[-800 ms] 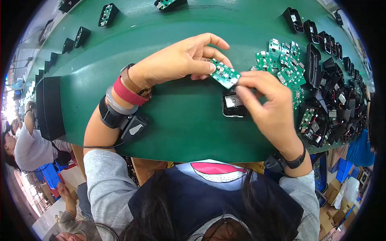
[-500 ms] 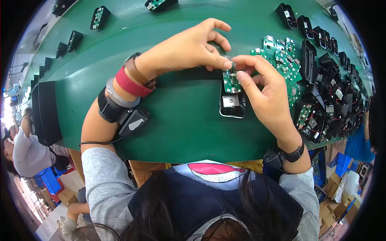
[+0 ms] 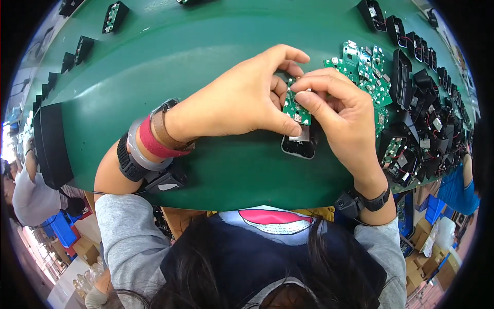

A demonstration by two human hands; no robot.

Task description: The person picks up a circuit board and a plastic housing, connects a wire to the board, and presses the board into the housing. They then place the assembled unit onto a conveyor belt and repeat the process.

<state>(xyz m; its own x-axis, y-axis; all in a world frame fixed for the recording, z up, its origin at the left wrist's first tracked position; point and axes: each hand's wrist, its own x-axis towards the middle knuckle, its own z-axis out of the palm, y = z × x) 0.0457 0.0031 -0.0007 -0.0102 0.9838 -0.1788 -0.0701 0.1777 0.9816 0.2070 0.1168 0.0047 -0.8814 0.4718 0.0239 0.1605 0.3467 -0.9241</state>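
A small green circuit board (image 3: 296, 113) sits over a black plastic housing (image 3: 300, 151) in front of me, covering much of its upper part. A silver metal piece (image 3: 305, 135) shows in the housing below the board. My left hand (image 3: 252, 98) curves around from the left, its thumb at the board's near end beside the metal piece and its fingers by the far left edge. The thumb and fingers of my right hand (image 3: 342, 116) pinch the board's far right edge. Whatever lies between those right fingertips is hidden.
To the right lie a pile of loose green boards (image 3: 368, 72) and a heap of black housings with wires (image 3: 422, 129). More housings (image 3: 396, 31) line the far right edge. Several stand at the far left (image 3: 114, 17). A black box (image 3: 54, 144) stands at the left edge.
My left hand has come nearer, its thumb moving from the board's far end to its near end. The right hand stays at the board's right edge, and the housing has shifted slightly nearer.
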